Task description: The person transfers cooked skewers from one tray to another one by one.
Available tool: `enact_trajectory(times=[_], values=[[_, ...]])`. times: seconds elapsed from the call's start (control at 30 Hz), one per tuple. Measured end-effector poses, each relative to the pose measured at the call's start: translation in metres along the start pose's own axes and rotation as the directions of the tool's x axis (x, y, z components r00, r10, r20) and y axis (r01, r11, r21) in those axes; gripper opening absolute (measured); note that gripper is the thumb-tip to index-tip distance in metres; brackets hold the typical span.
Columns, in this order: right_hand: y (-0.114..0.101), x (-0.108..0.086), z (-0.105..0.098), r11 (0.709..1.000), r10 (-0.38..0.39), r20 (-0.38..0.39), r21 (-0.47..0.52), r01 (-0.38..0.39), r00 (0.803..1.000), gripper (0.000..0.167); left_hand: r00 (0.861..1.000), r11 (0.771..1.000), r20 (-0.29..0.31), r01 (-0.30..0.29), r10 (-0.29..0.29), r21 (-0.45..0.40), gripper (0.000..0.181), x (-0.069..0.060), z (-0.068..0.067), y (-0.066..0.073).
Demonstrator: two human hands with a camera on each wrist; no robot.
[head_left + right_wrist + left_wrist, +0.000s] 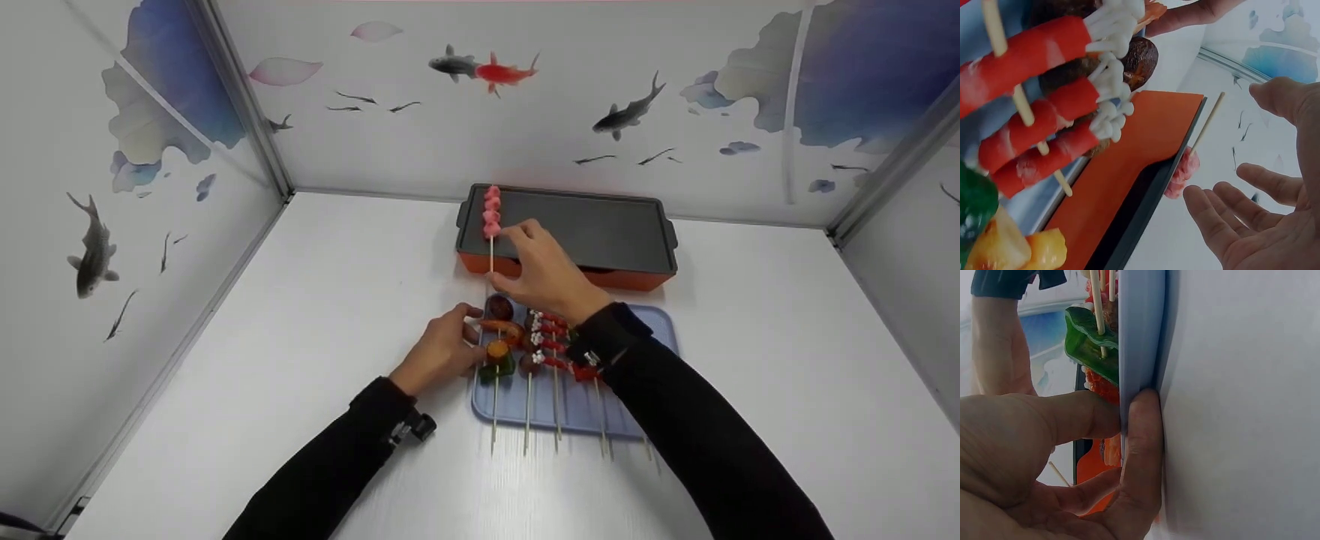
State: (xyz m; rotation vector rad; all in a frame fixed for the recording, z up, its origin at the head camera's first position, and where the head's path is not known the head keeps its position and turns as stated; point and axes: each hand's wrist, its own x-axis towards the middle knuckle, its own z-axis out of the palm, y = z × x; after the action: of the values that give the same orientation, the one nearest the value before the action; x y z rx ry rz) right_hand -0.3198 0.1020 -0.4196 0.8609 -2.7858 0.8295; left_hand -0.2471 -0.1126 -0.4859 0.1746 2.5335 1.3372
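Observation:
My left hand (442, 349) grips the left rim of a blue tray (510, 412); in the left wrist view the thumb lies on top of the rim and a finger underneath. On the tray lie several food skewers, among them red rolls with white mushroom tips (553, 345), a shrimp (510, 330) and a green pepper piece (1092, 343). A skewer of pink balls (492, 214) lies at the left end of a black grill plate (585, 225), its stick pointing toward me. Beside it hovers my right hand (547, 277), fingers spread and apart from the stick in the right wrist view (1275, 208).
The grill's orange base (637, 280) stands against the back wall, just behind the tray. Skewer sticks (556, 431) overhang the tray's front edge. Fish-patterned panels (337, 150) enclose the white table (360, 262) at the back and sides.

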Motion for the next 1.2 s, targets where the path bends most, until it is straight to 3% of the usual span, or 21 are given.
enact_trajectory(times=[0.23, 0.6, 0.83, 1.0, 1.2], values=[[-0.011, 0.014, 0.01, 1.0, 0.006, -0.017, -0.004, -0.006, 1.0, 0.07, 1.0, 1.0, -0.002, 0.009, -0.009, -0.014, 0.063, 0.0, 0.0, 0.0], [-0.017, 0.023, 0.023, 0.997, 0.066, -0.053, 0.039, -0.064, 0.996, 0.033, 1.0, 1.0, -0.005, -0.018, 0.018, -0.014, 0.062, 0.001, -0.001, -0.001], [-0.021, 0.027, 0.021, 0.978, 0.179, -0.024, 0.112, -0.175, 0.984, 0.026, 0.999, 0.999, -0.012, -0.035, 0.035, 0.013, 0.062, 0.002, 0.0, -0.001], [-0.024, 0.029, 0.017, 0.958, 0.252, -0.018, 0.145, -0.247, 0.967, 0.006, 1.0, 1.0, -0.011, -0.024, 0.024, 0.01, 0.063, 0.002, 0.0, -0.002], [-0.024, 0.027, 0.011, 0.95, 0.275, -0.019, 0.16, -0.269, 0.961, 0.024, 1.0, 1.0, -0.013, -0.013, 0.013, 0.015, 0.065, 0.001, 0.0, -0.001]])
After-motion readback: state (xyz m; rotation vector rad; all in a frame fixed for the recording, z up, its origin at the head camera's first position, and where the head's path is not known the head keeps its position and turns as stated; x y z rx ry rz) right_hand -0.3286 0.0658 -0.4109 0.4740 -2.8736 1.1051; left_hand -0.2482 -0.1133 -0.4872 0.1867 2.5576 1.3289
